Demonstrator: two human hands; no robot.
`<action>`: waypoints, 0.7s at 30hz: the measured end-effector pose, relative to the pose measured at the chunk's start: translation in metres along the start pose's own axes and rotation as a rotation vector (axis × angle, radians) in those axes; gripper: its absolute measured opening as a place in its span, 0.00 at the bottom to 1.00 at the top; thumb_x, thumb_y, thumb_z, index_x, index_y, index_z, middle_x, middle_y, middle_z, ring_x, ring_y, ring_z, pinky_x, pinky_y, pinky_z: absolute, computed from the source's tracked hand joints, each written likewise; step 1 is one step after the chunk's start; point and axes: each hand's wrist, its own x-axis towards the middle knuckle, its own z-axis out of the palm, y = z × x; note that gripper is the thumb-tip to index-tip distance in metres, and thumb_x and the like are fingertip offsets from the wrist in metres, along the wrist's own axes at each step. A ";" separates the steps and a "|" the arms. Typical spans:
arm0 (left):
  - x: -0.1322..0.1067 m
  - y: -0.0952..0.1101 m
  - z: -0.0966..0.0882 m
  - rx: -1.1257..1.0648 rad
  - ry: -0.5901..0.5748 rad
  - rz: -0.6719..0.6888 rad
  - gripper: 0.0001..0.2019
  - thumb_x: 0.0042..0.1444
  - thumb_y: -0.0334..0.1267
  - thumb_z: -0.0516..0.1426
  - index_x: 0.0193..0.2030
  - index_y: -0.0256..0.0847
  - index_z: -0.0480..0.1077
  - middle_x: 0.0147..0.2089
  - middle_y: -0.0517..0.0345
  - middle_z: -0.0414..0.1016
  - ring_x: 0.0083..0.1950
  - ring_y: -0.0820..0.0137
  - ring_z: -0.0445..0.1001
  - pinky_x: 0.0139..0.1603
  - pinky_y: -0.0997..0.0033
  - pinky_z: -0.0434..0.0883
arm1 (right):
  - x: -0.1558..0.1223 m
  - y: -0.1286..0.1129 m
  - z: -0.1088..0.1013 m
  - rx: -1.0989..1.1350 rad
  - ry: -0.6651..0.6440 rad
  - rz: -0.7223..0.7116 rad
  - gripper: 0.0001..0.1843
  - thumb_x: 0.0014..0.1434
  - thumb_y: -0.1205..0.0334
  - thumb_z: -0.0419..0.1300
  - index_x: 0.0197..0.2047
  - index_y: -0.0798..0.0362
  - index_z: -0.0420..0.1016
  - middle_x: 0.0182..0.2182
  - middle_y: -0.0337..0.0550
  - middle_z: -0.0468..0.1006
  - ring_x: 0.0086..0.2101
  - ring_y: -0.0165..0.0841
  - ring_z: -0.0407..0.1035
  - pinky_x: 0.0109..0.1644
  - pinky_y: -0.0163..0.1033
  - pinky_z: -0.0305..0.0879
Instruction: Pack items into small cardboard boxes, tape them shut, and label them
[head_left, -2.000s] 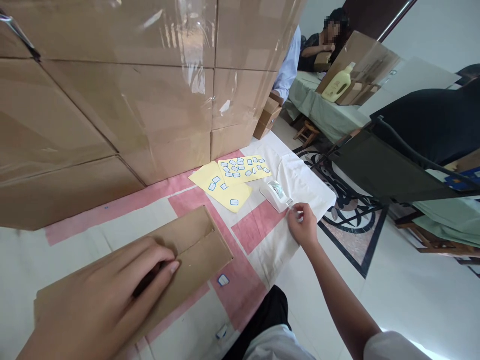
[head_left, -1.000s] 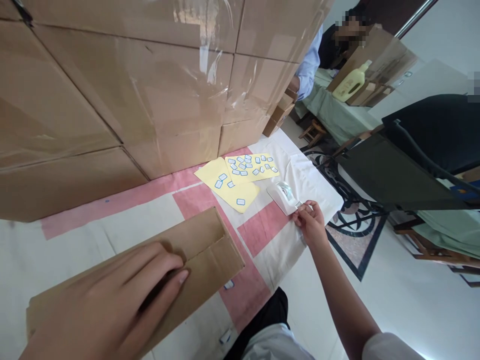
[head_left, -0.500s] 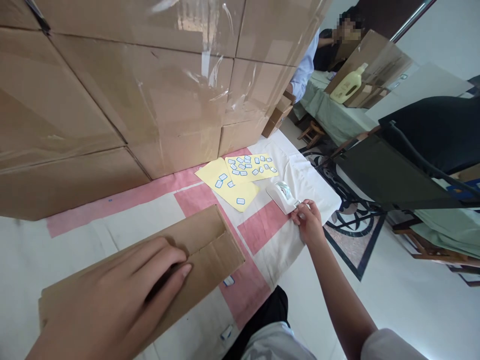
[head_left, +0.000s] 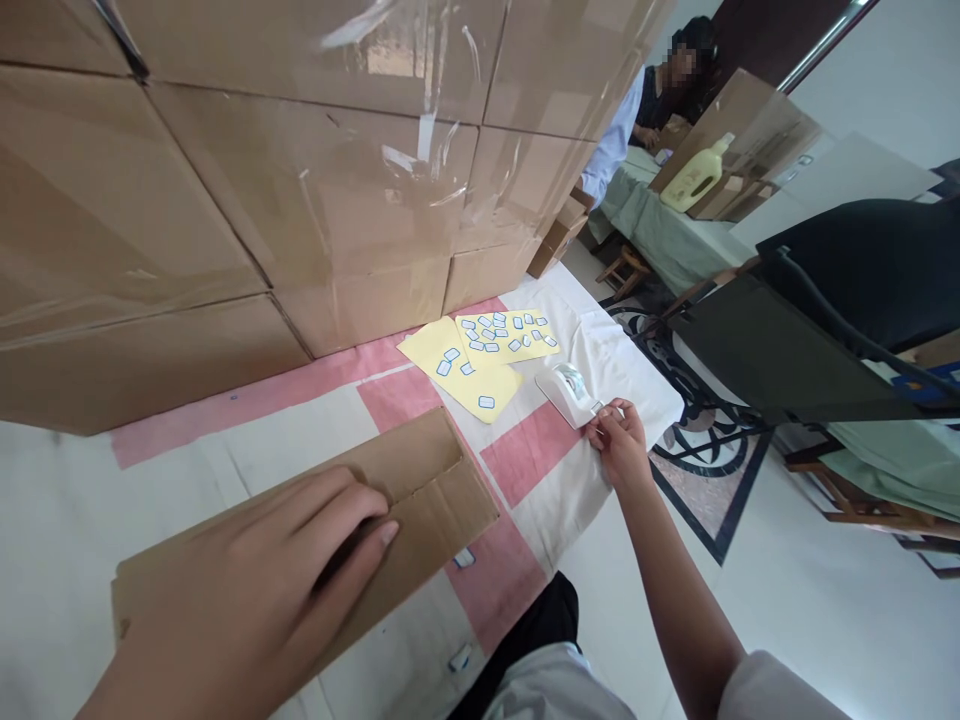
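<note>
A closed, slim cardboard box [head_left: 446,490] lies at an angle on the near part of the table. My left hand [head_left: 270,570] rests across its top, fingers bent and thumb pressed along the seam between the flaps. To the right stands a small white tape dispenser [head_left: 559,395] with a roll of clear tape [head_left: 574,380] in it. At its front end, the fingertips of my right hand [head_left: 619,440] pinch together; the tape end between them is barely visible. Beyond the box lie two yellow sheets [head_left: 491,385] carrying several small blue-edged white labels [head_left: 486,403].
Large taped cartons [head_left: 360,200] form a wall along the table's far side. The table cover [head_left: 397,400] is pink and white. A dark chair [head_left: 847,310] stands at right. Behind it, a person [head_left: 660,95] sits by a table with a yellow jug [head_left: 697,175].
The view has shifted slightly, so the box and my left hand appear a little further right. Both hands keep their places on the box and at the dispenser.
</note>
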 end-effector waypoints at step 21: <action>0.001 -0.003 -0.001 -0.031 -0.004 0.082 0.15 0.71 0.47 0.48 0.38 0.48 0.73 0.36 0.62 0.77 0.33 0.68 0.75 0.32 0.67 0.64 | -0.002 0.005 -0.001 0.002 0.000 -0.077 0.27 0.50 0.60 0.75 0.43 0.46 0.61 0.27 0.28 0.71 0.21 0.24 0.65 0.20 0.26 0.50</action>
